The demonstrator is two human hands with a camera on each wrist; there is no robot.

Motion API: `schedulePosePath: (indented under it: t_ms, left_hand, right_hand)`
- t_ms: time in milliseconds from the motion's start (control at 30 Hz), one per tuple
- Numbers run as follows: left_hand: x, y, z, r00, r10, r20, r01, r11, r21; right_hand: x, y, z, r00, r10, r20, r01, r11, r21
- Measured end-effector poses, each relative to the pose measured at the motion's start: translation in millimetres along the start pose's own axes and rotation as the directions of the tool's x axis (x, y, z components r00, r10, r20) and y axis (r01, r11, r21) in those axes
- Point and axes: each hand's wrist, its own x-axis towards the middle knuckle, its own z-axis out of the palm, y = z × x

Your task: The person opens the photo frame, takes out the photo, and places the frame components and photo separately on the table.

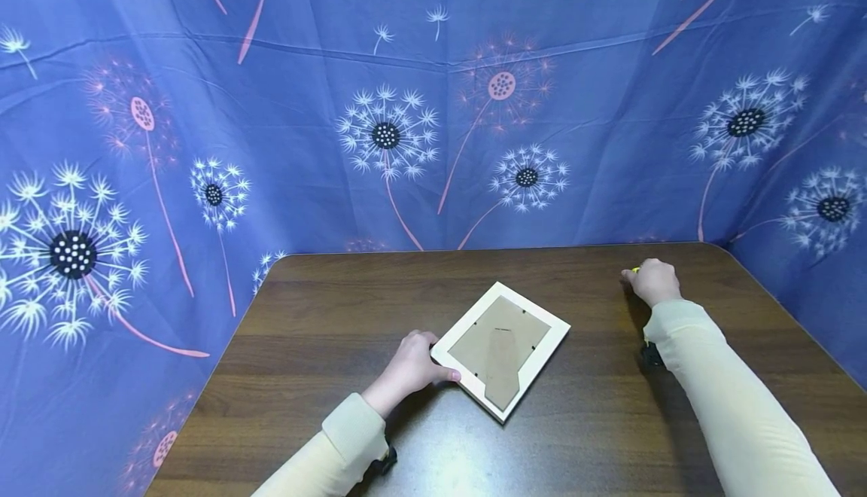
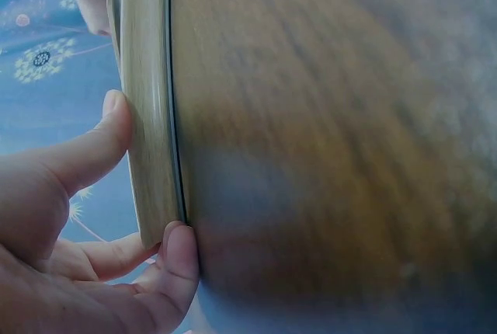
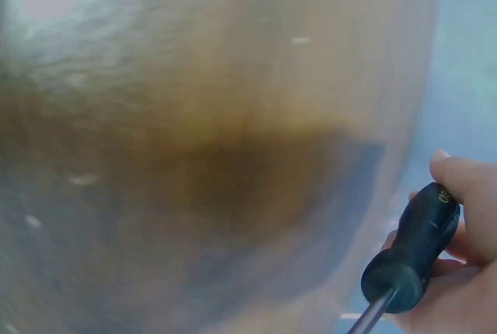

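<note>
A white-bordered picture frame [image 1: 470, 319] lies back side up on the table, turned at an angle. Its brown backing carries a stand flap [image 1: 503, 369] and small dark tabs. My left hand [image 1: 415, 361] grips the frame's left corner, thumb along the near edge. In the left wrist view, fingertips [image 2: 180, 252] curl round the end of the frame's pale side. Far to the right, my right hand [image 1: 654, 282] holds a screwdriver [image 3: 411, 245] by its dark handle, with part of the metal shaft showing in the right wrist view. The head view hides most of it.
The brown wooden table [image 1: 325, 301] has rounded far corners. Behind it and along the sides hangs a blue cloth [image 1: 291, 143] with dandelion prints. Dark wrist devices [image 1: 652, 354] show under both sleeves. Light glares off the table's near middle.
</note>
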Motion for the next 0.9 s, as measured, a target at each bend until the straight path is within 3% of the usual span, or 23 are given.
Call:
schedulePosePath:
  t_ms: [133, 233, 500, 700, 800, 900]
  left_hand:
    - [-0.1, -0.6, 0.1, 1.000, -0.002, 0.000, 0.002, 1.000, -0.005]
    - [-0.4, -0.8, -0.1, 1.000, 0.001, -0.001, -0.001, 1.000, -0.006]
    - [-0.7, -0.6, -1.3, 1.000, 0.011, -0.001, -0.011, 1.000, -0.001]
    - [0.0, -0.8, -0.8, 1.000, 0.009, 0.001, -0.009, 1.000, -0.002]
    - [0.0, -1.1, -0.3, 1.000, 0.004, 0.002, -0.004, 1.000, -0.005]
    - [0.1, -1.2, 0.3, 1.000, 0.003, 0.002, -0.003, 1.000, -0.008]
  right_hand:
    - [1.8, -8.4, -11.3, 0.988, -0.129, -0.082, 0.129, 0.992, -0.012]
    - [0.6, -17.6, -23.0, 0.981, -0.159, -0.109, 0.162, 0.987, 0.018]
    - [-8.9, -48.1, -57.0, 0.983, -0.083, -0.163, 0.120, 0.965, 0.232]
    - [-16.1, -62.9, -75.0, 0.980, -0.029, -0.196, 0.101, 0.923, 0.372]
    - [-20.3, -67.9, -82.7, 0.986, -0.021, -0.163, 0.100, 0.864, 0.494]
    - [-25.4, -73.3, -90.8, 0.993, -0.025, -0.115, 0.095, 0.751, 0.654]
